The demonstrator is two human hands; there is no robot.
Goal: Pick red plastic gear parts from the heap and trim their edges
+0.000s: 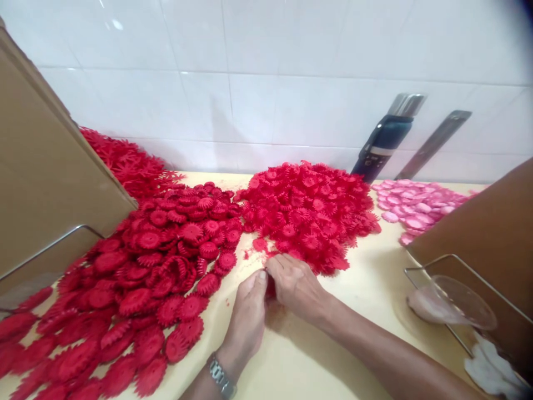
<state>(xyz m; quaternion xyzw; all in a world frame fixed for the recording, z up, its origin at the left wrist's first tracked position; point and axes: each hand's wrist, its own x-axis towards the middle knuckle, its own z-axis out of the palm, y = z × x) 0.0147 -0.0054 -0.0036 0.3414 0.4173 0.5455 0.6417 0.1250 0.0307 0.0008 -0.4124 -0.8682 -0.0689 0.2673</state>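
My left hand, with a metal watch on its wrist, is closed with its thumb on top. My right hand meets it with curled fingers. Between them shows a red flower piece, mostly hidden by the fingers. Left of the hands spreads a heap of dark red round pieces with toothed edges. Just beyond my right hand rises a pile of brighter red toothed flower pieces. One small red disc and red crumbs lie near my fingertips.
A cardboard box stands at left, with red cut strips behind it. Pink discs lie at the back right beside a brown panel. A dark bottle and a knife-like blade lean by the tiled wall. A clear plastic cup hangs near a wire.
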